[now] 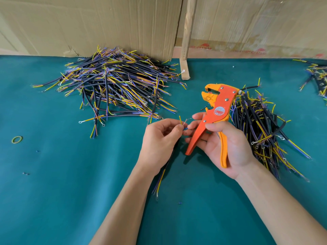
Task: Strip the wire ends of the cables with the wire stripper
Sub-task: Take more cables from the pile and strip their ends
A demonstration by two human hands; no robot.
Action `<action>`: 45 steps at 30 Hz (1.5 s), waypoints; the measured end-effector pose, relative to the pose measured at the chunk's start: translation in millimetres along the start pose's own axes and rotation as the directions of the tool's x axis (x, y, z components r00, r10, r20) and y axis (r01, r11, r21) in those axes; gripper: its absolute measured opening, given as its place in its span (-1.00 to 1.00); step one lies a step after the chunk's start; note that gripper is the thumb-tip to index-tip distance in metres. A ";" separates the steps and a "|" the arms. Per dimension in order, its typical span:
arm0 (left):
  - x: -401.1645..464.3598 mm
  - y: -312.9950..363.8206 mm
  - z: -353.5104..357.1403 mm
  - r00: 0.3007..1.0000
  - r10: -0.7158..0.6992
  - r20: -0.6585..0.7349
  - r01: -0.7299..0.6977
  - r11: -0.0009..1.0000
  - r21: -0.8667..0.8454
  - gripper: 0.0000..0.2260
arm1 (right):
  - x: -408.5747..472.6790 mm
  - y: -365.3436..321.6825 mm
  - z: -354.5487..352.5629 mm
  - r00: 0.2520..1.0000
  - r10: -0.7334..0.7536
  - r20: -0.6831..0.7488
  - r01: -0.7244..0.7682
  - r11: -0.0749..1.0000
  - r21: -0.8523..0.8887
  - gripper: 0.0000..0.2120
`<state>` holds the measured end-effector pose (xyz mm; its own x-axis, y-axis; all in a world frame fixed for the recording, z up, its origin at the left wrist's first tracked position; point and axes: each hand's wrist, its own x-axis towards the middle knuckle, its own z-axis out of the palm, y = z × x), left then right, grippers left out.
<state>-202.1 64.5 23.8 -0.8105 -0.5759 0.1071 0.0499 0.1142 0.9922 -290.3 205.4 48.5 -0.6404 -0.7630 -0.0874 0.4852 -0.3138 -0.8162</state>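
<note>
Right hand (228,147) grips the orange wire stripper (215,110) by its handles, head pointing up and away above the green table (70,174), its jaws standing apart and empty. Left hand (159,138) is closed on one black cable (161,177), pinching its upper end, where a yellow wire and bare strands stick up just beside the right fingertips. Cable piles lie at far left (115,85) and right (261,126).
</note>
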 end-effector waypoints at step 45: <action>1.1 11.3 -27.2 0.970 -0.097 0.224 0.176 0.914 -0.365 -0.92 | -25.5 -31.0 -20.9 0.861 0.444 0.248 -0.349 0.871 -0.346 -0.52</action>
<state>-186.6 43.1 36.9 -0.9217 -0.3878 -0.0065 0.1162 -0.2919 0.9494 -301.4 246.5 64.1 -0.1884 -0.9364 -0.2960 0.4403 0.1889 -0.8777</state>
